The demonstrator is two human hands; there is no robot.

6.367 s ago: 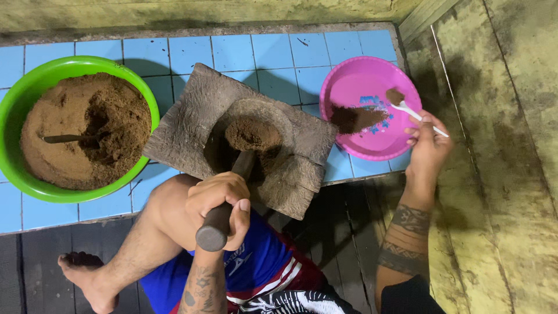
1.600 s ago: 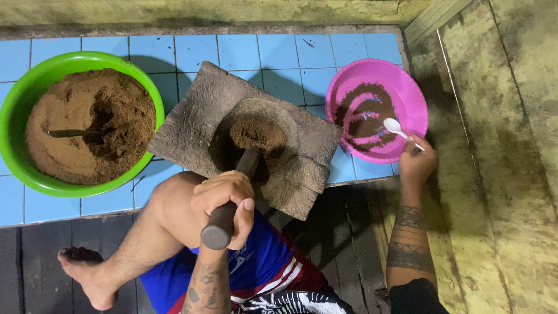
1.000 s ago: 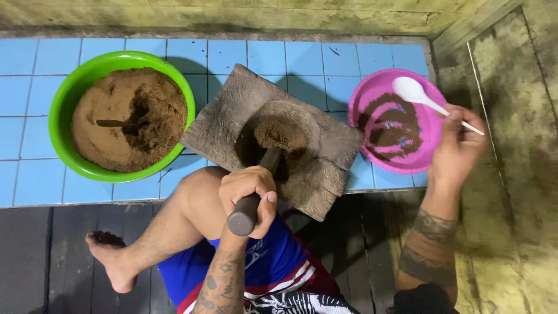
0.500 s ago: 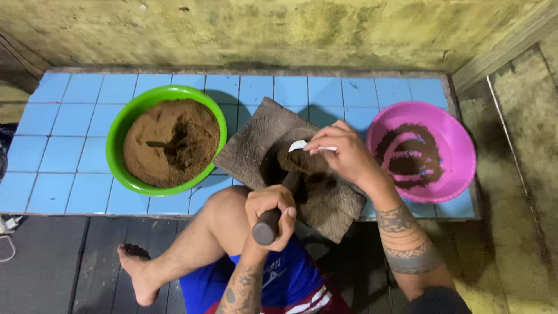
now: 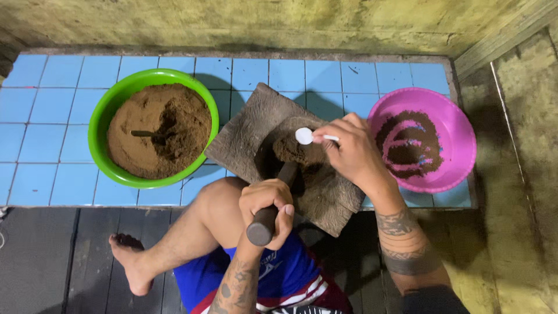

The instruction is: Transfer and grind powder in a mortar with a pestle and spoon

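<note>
A grey stone mortar slab [image 5: 244,131] lies on blue tiles, with dark brown paste [image 5: 290,150] in its hollow. My left hand [image 5: 268,200] grips a dark pestle [image 5: 263,224] whose tip rests in the hollow. My right hand [image 5: 351,152] holds a white spoon [image 5: 305,136] over the paste. A green bowl [image 5: 104,116] full of brown paste stands to the left. A pink bowl [image 5: 459,134] smeared with dark paste stands to the right.
A utensil handle [image 5: 144,134] sticks out of the paste in the green bowl. My bare leg and foot [image 5: 131,261] lie on dark floorboards below the tiles. A yellowish wall runs along the back, with rough floor at the right.
My right hand carried the white spoon from the pink bowl leftward to the mortar's hollow. The view shifted, and my left hand kept its hold on the pestle.
</note>
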